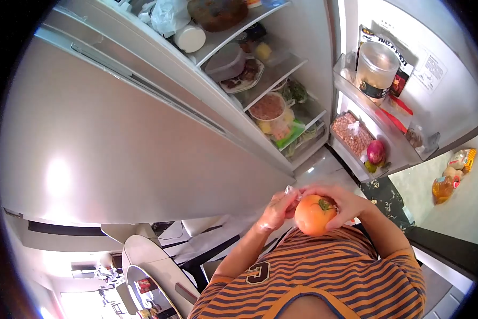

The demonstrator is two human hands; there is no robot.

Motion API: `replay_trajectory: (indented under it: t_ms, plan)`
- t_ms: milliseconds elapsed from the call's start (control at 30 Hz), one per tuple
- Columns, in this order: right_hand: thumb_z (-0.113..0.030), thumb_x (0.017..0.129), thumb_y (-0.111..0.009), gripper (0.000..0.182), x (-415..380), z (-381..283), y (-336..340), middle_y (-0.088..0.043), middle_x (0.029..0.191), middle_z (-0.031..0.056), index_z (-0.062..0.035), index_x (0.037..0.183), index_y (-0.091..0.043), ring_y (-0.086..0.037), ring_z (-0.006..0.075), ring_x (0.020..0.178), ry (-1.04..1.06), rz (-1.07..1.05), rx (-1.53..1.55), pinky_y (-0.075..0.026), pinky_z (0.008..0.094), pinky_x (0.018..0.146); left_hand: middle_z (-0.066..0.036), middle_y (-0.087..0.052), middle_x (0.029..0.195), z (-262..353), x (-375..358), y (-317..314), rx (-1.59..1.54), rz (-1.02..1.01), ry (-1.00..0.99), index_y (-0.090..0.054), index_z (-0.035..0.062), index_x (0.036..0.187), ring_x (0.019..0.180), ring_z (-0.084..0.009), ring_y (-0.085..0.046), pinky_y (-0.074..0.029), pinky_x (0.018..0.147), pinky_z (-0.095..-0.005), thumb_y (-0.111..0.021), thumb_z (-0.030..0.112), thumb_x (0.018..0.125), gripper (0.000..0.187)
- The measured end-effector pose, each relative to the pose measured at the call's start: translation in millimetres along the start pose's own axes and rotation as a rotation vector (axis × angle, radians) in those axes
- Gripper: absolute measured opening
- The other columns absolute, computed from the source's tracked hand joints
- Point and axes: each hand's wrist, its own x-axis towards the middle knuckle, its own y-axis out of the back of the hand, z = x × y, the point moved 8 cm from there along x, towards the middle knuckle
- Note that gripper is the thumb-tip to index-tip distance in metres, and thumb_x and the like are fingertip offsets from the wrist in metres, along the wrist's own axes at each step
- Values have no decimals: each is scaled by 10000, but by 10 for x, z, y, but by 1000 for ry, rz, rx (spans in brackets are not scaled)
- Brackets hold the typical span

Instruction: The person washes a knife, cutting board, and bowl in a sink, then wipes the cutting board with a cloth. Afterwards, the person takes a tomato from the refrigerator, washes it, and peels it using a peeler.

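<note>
An orange-red tomato [314, 215] with a green leafy stem end is held in front of my striped shirt. My right hand [348, 204] is closed around its right side, with the thumb low and fingers over the top. My left hand [279, 209] is at the tomato's left side, fingers bent together. A bit of crumpled clear plastic film [289, 190] shows at its fingertips, and a shiny patch like plastic lies near the wrist. Whether the left fingers also press on the tomato is hard to make out.
Ahead stands an open fridge with loaded shelves [277, 81]. Its door, at right, carries a clear jar [377, 69], a bag of peanuts [351, 133] and a purple-red onion [376, 152]. A closed silver door [116, 143] fills the left. An oil bottle [444, 189] stands far right.
</note>
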Motion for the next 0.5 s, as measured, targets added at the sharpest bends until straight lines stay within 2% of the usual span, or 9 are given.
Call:
replay_trajectory:
  t_ms: [33,133,267,367,500]
  plan:
    - [-308,542,-791,761,-2,-26,-29,-489,1180,135,-8,1171,-483,-477,214,1099,38,-8,-45,-368,329,938,45,-434,599,-25,13,21,0,-1,-26,-565,64,826,494,-45,-333,-248,439,-204,-439,348,935,330]
    - [-323,538,-794,770,-9,178,0,-473,1174,134,-5,1168,-486,-467,231,1099,-35,10,32,-358,330,946,61,-439,622,149,-25,-79,151,-48,-89,-555,79,817,525,-32,-352,-259,464,-179,-421,335,946,316]
    - [-328,541,-793,766,-23,205,23,-466,1157,122,-13,1168,-486,-466,234,1079,-94,-9,40,-358,333,940,70,-435,636,255,-40,-115,154,-55,-90,-546,90,838,531,-25,-344,-261,469,-175,-403,355,953,323]
    - [-327,534,-794,793,41,-16,2,-454,1198,130,-8,1185,-472,-452,240,1113,38,-10,-181,-349,336,952,65,-453,683,268,-26,-62,187,-6,-104,-538,90,857,588,-24,-364,-291,518,-167,-396,350,957,312]
    - [-345,504,-806,806,20,95,12,-421,1251,123,-26,1182,-511,-460,217,1120,-2,61,19,-358,331,956,45,-492,767,272,15,-32,343,-8,-213,-533,72,885,705,-36,-409,-352,628,-177,-396,327,961,300]
